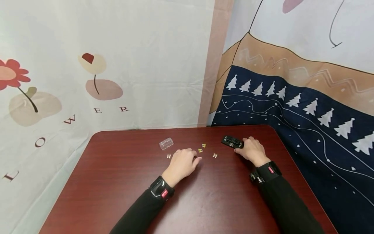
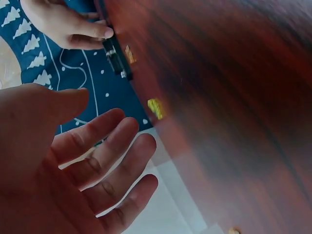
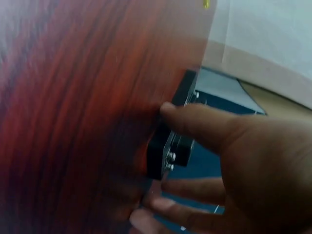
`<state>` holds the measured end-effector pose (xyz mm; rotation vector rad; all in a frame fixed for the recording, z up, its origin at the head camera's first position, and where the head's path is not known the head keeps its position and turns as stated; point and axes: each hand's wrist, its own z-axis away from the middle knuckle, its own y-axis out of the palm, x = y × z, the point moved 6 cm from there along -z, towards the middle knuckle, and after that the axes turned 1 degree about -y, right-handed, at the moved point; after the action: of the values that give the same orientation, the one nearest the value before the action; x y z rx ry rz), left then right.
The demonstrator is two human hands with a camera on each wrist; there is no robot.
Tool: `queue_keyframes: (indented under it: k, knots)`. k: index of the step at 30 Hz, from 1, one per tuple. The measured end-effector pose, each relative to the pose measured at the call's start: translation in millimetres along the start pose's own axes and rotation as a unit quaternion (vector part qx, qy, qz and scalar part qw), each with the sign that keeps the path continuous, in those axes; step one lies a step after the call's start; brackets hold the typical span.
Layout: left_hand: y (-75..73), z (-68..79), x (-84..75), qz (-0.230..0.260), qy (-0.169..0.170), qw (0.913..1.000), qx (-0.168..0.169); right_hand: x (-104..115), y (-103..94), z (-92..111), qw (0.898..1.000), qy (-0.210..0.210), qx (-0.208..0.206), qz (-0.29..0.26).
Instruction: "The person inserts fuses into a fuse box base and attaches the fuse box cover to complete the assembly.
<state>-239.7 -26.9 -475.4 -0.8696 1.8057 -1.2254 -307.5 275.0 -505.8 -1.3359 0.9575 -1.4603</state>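
Note:
A black fuse block (image 1: 230, 141) with metal screw terminals lies at the far right of the table. My right hand (image 1: 252, 150) holds its right end, thumb on the near side; the block partly hides the grip in the right wrist view. Relaxed and holding nothing, my left hand (image 1: 181, 163) hovers over the middle of the table, its fingers spread in the left wrist view. Between the hands lie two small yellow blade fuses, one yellow fuse (image 1: 200, 150) just nearer than the other. A pale fuse (image 1: 215, 155) sits to their right, and another pale fuse (image 1: 168, 156) left of my left hand.
A clear plastic box (image 1: 166, 143) stands beyond the left hand, near the back edge. The dark red table (image 1: 122, 182) ends at printed cloths, a white cloth (image 1: 157, 65) behind and a navy cloth (image 1: 309, 136) at the right.

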Motion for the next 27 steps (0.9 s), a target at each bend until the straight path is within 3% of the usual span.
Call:
queue_keyframes:
  k: [11, 21, 27]
  knots:
    - [14.5, 0.7, -6.1, 0.017, 0.013, 0.9993, 0.030, -4, 2.8, -15, 0.997, -0.056, 0.025, -0.037]
    - [18.9, -0.4, -4.3, 0.010, 0.030, 0.9991, 0.030, -2, 4.5, -11, 0.995, -0.080, -0.021, -0.048]
    - [21.9, -13.8, 1.0, 0.012, 0.037, 0.9985, 0.038, 7, 0.9, -5, 0.991, -0.100, -0.052, -0.071]
